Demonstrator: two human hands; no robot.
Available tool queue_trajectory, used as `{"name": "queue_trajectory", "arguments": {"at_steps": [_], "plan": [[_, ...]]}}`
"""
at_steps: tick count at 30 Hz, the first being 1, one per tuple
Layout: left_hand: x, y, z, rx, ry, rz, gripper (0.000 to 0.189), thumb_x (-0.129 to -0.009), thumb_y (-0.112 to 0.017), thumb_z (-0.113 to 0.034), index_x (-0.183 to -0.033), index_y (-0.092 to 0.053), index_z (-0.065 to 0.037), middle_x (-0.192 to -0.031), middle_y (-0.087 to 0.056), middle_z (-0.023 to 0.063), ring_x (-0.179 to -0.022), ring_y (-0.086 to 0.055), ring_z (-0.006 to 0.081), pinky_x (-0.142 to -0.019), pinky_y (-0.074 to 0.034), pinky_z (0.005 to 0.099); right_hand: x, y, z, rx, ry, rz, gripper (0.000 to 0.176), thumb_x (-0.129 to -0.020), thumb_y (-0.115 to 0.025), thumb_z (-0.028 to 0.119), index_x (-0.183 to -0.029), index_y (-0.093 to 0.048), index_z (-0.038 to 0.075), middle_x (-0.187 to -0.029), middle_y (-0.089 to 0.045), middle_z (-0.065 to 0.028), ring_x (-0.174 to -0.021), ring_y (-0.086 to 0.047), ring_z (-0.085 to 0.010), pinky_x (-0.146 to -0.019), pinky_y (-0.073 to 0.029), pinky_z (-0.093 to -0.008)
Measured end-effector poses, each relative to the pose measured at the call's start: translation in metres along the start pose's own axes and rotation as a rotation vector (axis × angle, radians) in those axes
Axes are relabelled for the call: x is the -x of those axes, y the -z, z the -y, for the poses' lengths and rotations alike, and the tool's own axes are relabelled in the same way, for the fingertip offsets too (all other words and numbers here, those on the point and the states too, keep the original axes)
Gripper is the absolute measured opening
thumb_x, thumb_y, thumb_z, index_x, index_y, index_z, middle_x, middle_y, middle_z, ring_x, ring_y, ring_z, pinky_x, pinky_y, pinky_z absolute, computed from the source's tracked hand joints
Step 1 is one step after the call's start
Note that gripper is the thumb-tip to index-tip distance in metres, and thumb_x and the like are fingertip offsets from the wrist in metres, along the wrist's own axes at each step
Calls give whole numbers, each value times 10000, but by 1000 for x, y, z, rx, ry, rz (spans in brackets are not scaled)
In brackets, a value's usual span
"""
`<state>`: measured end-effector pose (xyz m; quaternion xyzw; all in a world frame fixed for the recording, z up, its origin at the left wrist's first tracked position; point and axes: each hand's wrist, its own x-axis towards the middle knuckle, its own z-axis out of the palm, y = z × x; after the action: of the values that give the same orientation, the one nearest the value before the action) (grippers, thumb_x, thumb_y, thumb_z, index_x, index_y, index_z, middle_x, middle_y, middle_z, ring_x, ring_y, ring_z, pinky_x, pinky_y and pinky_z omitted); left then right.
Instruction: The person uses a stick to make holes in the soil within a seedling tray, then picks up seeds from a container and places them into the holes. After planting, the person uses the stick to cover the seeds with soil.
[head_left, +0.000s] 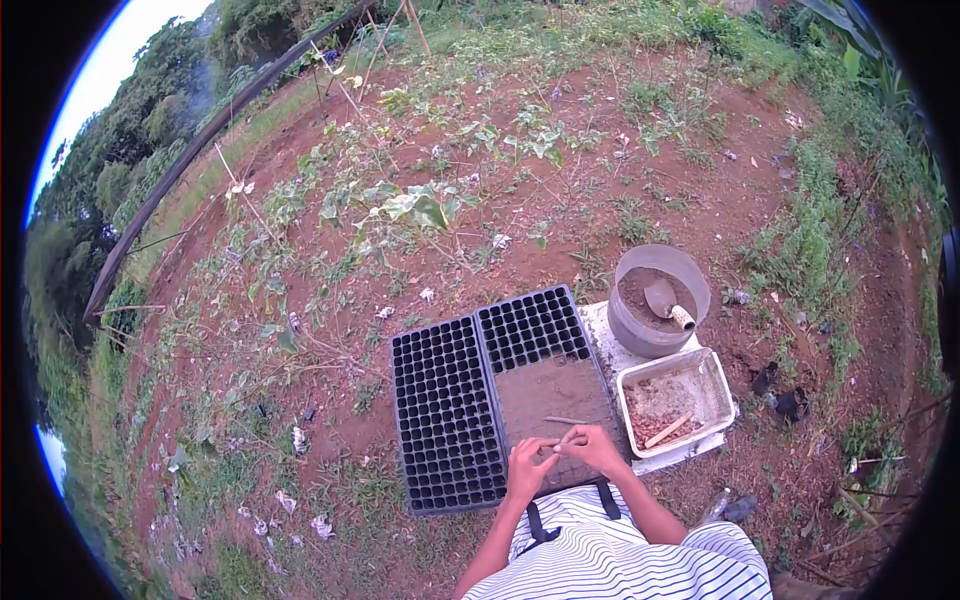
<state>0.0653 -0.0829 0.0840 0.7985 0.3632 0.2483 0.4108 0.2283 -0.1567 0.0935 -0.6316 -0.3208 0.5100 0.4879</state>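
My left hand [528, 468] and my right hand [594, 449] meet over the near part of a black seedling tray [487, 357]. Both have their fingertips pinched together, almost touching; whatever lies between them is too small to make out. Brown soil [552, 392] fills this tray's near cells, while its far cells show bare and dark. On the soil, just beyond my fingers, lies a thin stick [567, 420]. A second seedling tray [447, 410], its cells dark and unfilled, sits alongside to the left.
Right of the trays, a white board [607, 335] carries a grey bucket [650, 340] of soil with a trowel [668, 300] in it. A white basin [722, 405] there holds small reddish-brown pieces and a wooden stick [669, 429]. Leafy plants [425, 208] grow beyond.
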Motion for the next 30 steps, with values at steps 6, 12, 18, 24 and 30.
{"name": "queue_trajectory", "arguments": {"at_steps": [6,12,18,24,30], "plan": [[0,0,-3,38,-5,-25,260,-703,-765,-161,-946,-714,-86,-826,-661,54,-715,-563,215,-738,-429,345,-4,0,-12,9,-13,15,150,-804,-754,142,-840,-684,14,-745,-668,-2,-680,-566,-34,-589,-427,-205],[1,3,-6,30,19,-61,243,-685,-774,-124,-919,-724,-84,-791,-663,58,-686,-561,206,-718,-437,337,-9,-2,-24,-12,-52,40,165,-830,-737,161,-860,-704,3,-787,-681,-9,-735,-577,-41,-639,-439,-208],[3,1,-8,82,45,-111,391,-679,-795,-122,-1058,-699,-110,-751,-639,44,-673,-539,174,-699,-432,326,-9,2,-33,40,-71,123,192,-838,-727,176,-899,-717,-5,-785,-671,5,-728,-560,-48,-650,-440,-221],[5,0,-3,106,81,-58,442,-673,-804,-125,-1099,-686,-114,-750,-610,45,-665,-522,169,-702,-430,330,-6,3,-25,15,-56,140,188,-838,-726,171,-891,-710,-9,-780,-663,13,-715,-550,-42,-633,-428,-212],[5,-2,2,118,85,-70,430,-676,-810,-127,-1088,-686,-115,-734,-636,35,-656,-522,170,-720,-428,334,-5,4,-22,-20,-79,110,187,-849,-717,167,-888,-691,-14,-807,-687,-17,-734,-578,-51,-658,-444,-213]]}}
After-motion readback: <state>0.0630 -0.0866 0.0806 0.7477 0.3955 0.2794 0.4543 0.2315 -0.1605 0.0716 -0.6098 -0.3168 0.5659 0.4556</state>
